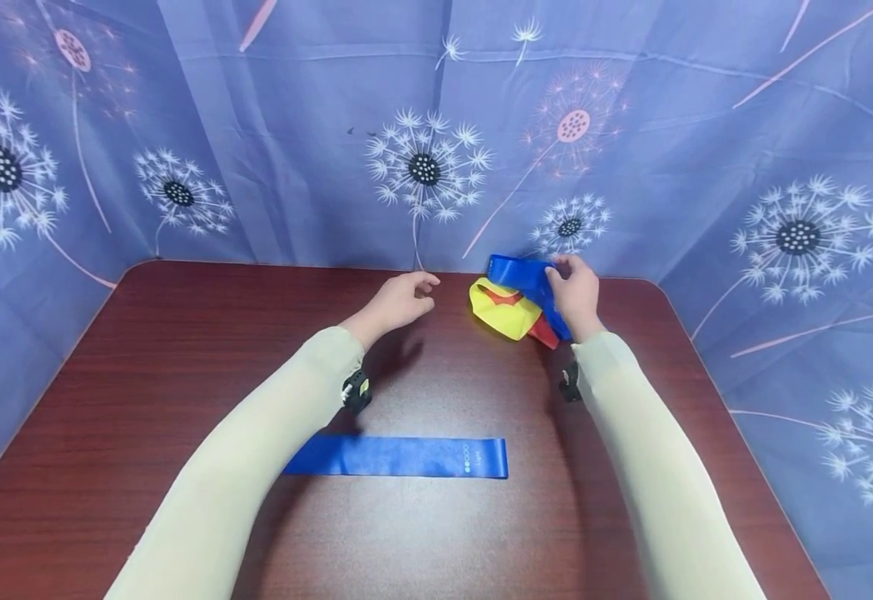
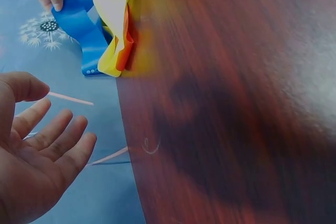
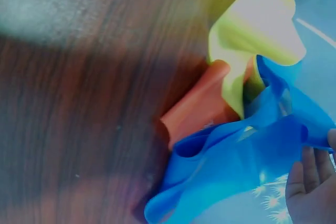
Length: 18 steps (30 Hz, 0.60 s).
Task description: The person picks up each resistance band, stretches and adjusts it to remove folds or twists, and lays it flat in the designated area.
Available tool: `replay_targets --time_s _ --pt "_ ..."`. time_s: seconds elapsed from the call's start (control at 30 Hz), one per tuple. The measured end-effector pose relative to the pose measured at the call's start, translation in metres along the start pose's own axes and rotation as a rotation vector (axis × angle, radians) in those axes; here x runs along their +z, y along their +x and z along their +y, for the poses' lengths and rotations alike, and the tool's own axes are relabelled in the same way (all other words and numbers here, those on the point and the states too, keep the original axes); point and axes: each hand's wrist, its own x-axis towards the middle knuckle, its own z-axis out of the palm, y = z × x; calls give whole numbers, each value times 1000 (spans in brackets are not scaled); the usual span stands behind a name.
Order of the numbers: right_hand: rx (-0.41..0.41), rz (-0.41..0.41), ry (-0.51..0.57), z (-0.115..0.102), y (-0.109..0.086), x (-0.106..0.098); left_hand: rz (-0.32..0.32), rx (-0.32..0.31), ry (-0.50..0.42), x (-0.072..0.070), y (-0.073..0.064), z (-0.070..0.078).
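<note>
With thumb and fingers, my right hand (image 1: 577, 296) pinches the edge of a blue resistance band (image 1: 521, 273) at the back right of the table. That band droops in loose folds over a yellow band (image 1: 510, 318) and a red-orange band (image 3: 202, 106), all tangled together. To the left of the pile, my left hand (image 1: 399, 302) hovers over the table with its fingers relaxed; its palm (image 2: 31, 171) holds nothing in the left wrist view. Another blue band (image 1: 406, 457), printed "Light" at its right end, lies flat nearer the front, its left end hidden beneath my left sleeve.
The brown wooden table (image 1: 182, 350) ends at a rounded back edge just behind the pile. Blue curtains (image 1: 294, 150) with a dandelion print hang close behind it and along both sides. Each wrist wears a small black camera (image 1: 356, 390).
</note>
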Motion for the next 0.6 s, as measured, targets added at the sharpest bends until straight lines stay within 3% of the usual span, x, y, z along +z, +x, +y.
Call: replay_targets --time_s 0.3,0.6 --pt "-87 -46 37 -21 -4 -11 -24 25 -18 0 12 14" --pt "-219 -138 -10 -44 -11 -19 -30 67 -43 3 19 26"
